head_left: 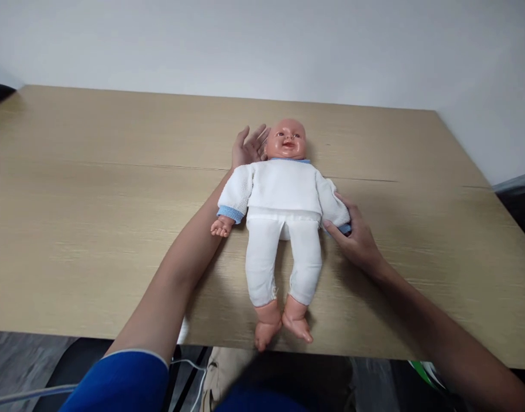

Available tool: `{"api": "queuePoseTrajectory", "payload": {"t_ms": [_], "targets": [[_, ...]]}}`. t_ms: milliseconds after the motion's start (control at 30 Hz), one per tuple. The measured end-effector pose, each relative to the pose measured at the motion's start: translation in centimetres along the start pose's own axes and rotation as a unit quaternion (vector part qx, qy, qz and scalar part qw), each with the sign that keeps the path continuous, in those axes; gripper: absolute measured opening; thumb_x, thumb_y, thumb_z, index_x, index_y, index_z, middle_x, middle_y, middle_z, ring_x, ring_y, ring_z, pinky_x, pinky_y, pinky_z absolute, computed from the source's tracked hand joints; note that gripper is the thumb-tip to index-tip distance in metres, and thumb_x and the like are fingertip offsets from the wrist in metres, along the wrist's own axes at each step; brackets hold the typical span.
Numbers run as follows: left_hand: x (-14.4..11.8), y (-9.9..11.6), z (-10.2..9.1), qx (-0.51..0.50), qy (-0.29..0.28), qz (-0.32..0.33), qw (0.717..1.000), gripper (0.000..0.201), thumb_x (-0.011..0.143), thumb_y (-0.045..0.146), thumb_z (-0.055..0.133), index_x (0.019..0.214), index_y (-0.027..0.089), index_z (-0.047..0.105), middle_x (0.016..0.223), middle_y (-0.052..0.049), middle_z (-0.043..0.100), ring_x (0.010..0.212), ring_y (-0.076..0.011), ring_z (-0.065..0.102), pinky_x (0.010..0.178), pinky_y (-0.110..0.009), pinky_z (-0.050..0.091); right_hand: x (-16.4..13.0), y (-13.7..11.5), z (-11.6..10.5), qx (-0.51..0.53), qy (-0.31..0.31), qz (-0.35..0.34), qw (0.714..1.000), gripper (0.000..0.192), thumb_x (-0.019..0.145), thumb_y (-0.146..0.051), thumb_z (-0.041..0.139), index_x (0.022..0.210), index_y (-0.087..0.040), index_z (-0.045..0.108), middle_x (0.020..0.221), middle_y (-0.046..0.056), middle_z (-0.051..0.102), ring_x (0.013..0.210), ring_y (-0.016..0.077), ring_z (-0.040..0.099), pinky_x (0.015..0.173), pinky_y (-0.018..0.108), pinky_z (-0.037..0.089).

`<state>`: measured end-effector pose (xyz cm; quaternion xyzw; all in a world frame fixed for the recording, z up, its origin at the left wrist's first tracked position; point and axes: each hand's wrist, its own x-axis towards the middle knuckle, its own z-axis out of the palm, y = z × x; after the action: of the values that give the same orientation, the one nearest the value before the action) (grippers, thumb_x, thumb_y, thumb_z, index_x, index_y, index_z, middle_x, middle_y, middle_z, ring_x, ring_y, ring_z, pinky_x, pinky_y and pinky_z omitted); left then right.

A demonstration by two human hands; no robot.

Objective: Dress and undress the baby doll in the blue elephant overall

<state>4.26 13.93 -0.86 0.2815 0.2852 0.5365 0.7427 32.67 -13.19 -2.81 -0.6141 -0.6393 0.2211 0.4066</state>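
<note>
— How is the left hand [247, 147] held?
— It is laid open, fingers spread, palm up beside the doll's [283, 217] head, the forearm stretched alongside.
— And the right hand [354, 237]?
— It is closed lightly around the doll's sleeve cuff, wrist bent inward.

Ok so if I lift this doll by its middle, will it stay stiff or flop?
The doll will probably flop some: its clothed body looks soft. The glossy head and feet look like hard plastic, so they may dangle. It seems unlikely to roll, lying flat.

A baby doll [283, 223] in white top and trousers lies face-up on the table, feet at its near edge.
</note>
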Motion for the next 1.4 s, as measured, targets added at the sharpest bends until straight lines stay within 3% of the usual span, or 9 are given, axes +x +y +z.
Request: {"api": "queuePoseTrajectory", "payload": {"t_ms": [233, 333, 467, 667, 767, 933, 1067, 1233, 1400], "targets": [[-2.6, -0.5, -2.9, 0.047, 0.000, 0.030, 0.998, 0.051, 0.121, 0.053, 0.058, 0.156, 0.023, 0.079, 0.187, -0.010, 0.065, 0.187, -0.0299, 0.047, 0.156, -0.046, 0.036, 0.2, 0.6, 0.5, -0.006, 0.017, -0.029, 0.999, 0.078, 0.107, -0.067, 0.080, 0.171, -0.025, 0.065, 0.176, 0.021, 0.073, 0.161, 0.0409, 0.071, 0.140, 0.067, 0.053], [-3.5, -1.0, -4.4, 0.080, 0.006, 0.045, 0.996, 0.047, 0.114, 0.051, 0.069, 0.152, 0.024, 0.080, 0.184, -0.010, 0.069, 0.185, -0.0294, 0.050, 0.156, -0.045, 0.037, 0.4, 1.2, 0.7, -0.004, 0.026, -0.039, 0.999, 0.078, 0.106, -0.067, 0.081, 0.169, -0.024, 0.066, 0.174, 0.022, 0.074, 0.159, 0.0417, 0.072, 0.139, 0.068, 0.053], [-4.1, -1.4, -5.4, 0.132, -0.039, 0.069, 0.988, 0.053, 0.104, 0.051, 0.085, 0.145, 0.018, 0.080, 0.177, -0.015, 0.074, 0.181, -0.0358, 0.056, 0.156, -0.051, 0.039, 0.7, 1.9, 1.1, 0.001, 0.037, -0.049, 0.998, 0.075, 0.105, -0.066, 0.083, 0.166, -0.026, 0.069, 0.171, 0.021, 0.077, 0.157, 0.0425, 0.073, 0.137, 0.069, 0.055], [-3.1, -1.4, -4.7, 0.204, -0.070, 0.069, 0.974, 0.076, 0.086, 0.056, 0.107, 0.149, 0.021, 0.082, 0.164, -0.016, 0.083, 0.174, -0.0408, 0.063, 0.148, -0.054, 0.049, 1.2, 2.2, 2.0, -0.005, 0.063, -0.059, 0.996, 0.070, 0.106, -0.061, 0.081, 0.165, -0.026, 0.068, 0.167, 0.021, 0.078, 0.154, 0.0422, 0.074, 0.137, 0.069, 0.056], [-2.4, -1.4, -3.9, 0.201, -0.084, 0.062, 0.974, 0.083, 0.081, 0.054, 0.112, 0.151, 0.021, 0.082, 0.168, -0.018, 0.080, 0.171, -0.0444, 0.066, 0.146, -0.059, 0.052, 1.2, 2.1, 2.4, -0.013, 0.078, -0.060, 0.995, 0.068, 0.108, -0.057, 0.079, 0.167, -0.026, 0.065, 0.168, 0.021, 0.077, 0.155, 0.0411, 0.073, 0.136, 0.069, 0.056], [-1.3, -1.4, -3.1, 0.196, -0.105, 0.047, 0.974, 0.076, 0.087, 0.046, 0.109, 0.153, 0.021, 0.080, 0.170, -0.018, 0.078, 0.169, -0.0436, 0.068, 0.148, -0.063, 0.051, 0.8, 1.9, 2.5, -0.030, 0.083, -0.061, 0.994, 0.070, 0.110, -0.055, 0.078, 0.172, -0.028, 0.060, 0.171, 0.021, 0.073, 0.159, 0.0417, 0.070, 0.139, 0.072, 0.053], [-0.6, -1.5, -3.3, 0.195, -0.097, 0.062, 0.974, 0.069, 0.095, 0.048, 0.104, 0.152, 0.019, 0.080, 0.158, -0.018, 0.084, 0.169, -0.0422, 0.068, 0.148, -0.061, 0.050, 0.7, 2.0, 2.0, -0.051, 0.076, -0.072, 0.993, 0.071, 0.112, -0.055, 0.078, 0.174, -0.029, 0.059, 0.170, 0.021, 0.072, 0.158, 0.0421, 0.069, 0.139, 0.072, 0.051], [-0.2, -0.8, -3.8, 0.214, -0.087, 0.088, 0.969, 0.063, 0.093, 0.051, 0.104, 0.141, 0.019, 0.079, 0.165, -0.019, 0.080, 0.163, -0.0383, 0.074, 0.143, -0.054, 0.055, 0.8, 2.2, 1.4, -0.078, 0.081, -0.074, 0.991, 0.072, 0.111, -0.058, 0.076, 0.173, -0.027, 0.059, 0.165, 0.022, 0.072, 0.154, 0.0433, 0.068, 0.138, 0.075, 0.050], [-1.4, 1.6, -4.4, 0.297, 0.026, 0.140, 0.944, 0.050, 0.094, 0.046, 0.100, 0.133, 0.024, 0.079, 0.152, -0.015, 0.085, 0.134, -0.0304, 0.085, 0.124, -0.047, 0.067, 1.0, 2.6, 1.5, -0.081, 0.115, -0.077, 0.987, 0.072, 0.109, -0.060, 0.075, 0.171, -0.027, 0.058, 0.169, 0.022, 0.066, 0.160, 0.0424, 0.062, 0.140, 0.075, 0.049]]}}
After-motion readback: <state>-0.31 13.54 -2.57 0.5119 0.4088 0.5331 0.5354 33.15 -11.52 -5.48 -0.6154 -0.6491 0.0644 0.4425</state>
